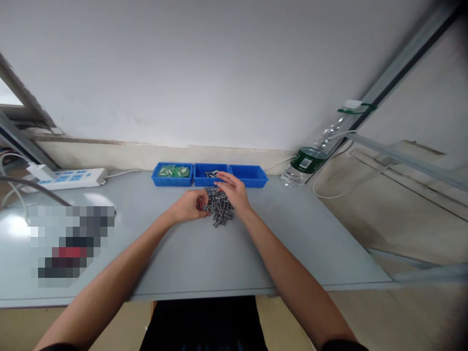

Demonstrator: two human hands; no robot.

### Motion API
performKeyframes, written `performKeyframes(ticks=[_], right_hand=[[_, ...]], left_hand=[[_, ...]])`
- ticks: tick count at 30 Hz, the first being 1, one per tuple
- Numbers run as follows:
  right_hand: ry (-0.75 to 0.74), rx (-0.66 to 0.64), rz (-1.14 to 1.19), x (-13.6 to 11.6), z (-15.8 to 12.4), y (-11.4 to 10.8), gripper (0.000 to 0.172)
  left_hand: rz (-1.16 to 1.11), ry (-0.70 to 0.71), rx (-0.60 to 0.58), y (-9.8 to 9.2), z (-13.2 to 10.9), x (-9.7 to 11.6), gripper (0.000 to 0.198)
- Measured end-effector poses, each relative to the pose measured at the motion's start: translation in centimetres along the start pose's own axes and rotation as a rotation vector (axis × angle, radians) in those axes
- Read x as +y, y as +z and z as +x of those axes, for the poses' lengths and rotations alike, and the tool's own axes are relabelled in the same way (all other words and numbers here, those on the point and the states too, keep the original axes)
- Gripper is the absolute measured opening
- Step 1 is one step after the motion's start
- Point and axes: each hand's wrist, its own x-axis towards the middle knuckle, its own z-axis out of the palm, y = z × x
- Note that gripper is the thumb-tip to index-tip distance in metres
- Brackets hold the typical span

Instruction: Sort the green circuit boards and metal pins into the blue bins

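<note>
A pile of small grey metal cylinders [222, 208] lies on the grey table, between my hands. At its left edge is my left hand [190, 205], fingers curled round toward the pile; what they hold, if anything, is too small to name. My right hand [233, 191] reaches over the pile's right side, its fingers apart and pointing at the middle blue bin [202, 182]. A few metal pieces [211, 174] lie in that bin. The left blue bin [171, 182] holds green-and-white packets [174, 171], and the right blue bin [250, 184] shows nothing inside.
A power strip [78, 178] with a plug and cables stands at the back left of the table [175, 263]. Nearer on the left is a pixelated object [75, 243]. A water bottle [309, 158] leans at the back right, tied to the metal frame.
</note>
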Motion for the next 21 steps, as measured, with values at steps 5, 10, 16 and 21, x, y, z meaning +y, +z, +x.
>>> performKeyframes(ticks=[5, 10, 16, 21], right_hand=[[0.05, -0.043, -0.045, 0.1, -0.1, 0.0, 0.031], [0.067, -0.053, -0.032, 0.1, -0.1, -0.1, 0.03], [0.079, -0.097, -0.069, -0.4, -0.5, 0.1, 0.027], [0.082, -0.16, -0.088, -0.5, -0.6, 0.3, 0.021]], left_hand=[[0.0, -0.002, -0.038, -0.4, -0.1, -0.5, 0.023], [0.031, -0.007, -0.054, -1.2, -0.1, -0.9, 0.023], [-0.013, -0.007, -0.065, -2.4, -0.2, -0.7, 0.025], [-0.102, 0.078, 0.078, -3.2, -0.2, -0.2, 0.019]])
